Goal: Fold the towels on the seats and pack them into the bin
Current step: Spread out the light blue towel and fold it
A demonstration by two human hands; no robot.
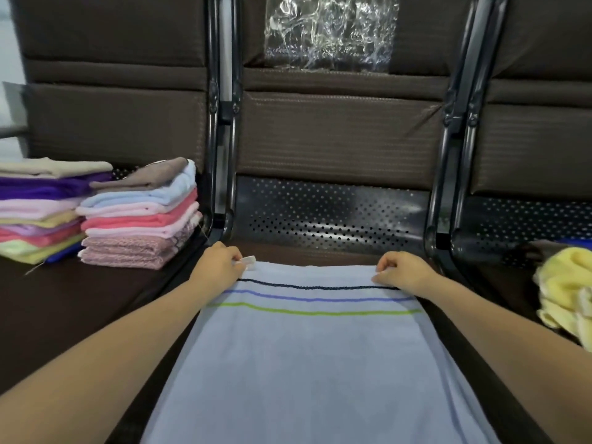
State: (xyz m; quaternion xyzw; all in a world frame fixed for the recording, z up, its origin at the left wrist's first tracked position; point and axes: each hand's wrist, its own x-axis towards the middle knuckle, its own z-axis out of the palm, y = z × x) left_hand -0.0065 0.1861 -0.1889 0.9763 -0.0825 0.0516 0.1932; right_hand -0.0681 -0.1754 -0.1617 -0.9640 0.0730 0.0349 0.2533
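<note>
Both hands (307,270) pinch towel (320,363) corners.

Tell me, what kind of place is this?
Probably a waiting room. The padded brown seats stand joined in a row, split by black metal armrests, with holey metal panels at the back. Someone folds towels there.

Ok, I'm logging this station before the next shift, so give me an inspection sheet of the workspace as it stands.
Surface: dark middle seat, perforated metal at its back.
Job's things: light blue striped towel spread flat on it; two stacks of folded towels on the left seat; crumpled yellow towel on the right seat; bin not seen.
Clutter: clear plastic wrap against the backrest.
Grippers: left hand and right hand each pinch a far corner of the striped towel.
Cables: nothing seen.
Surroundings: padded brown backrests, black frame bars.
</note>
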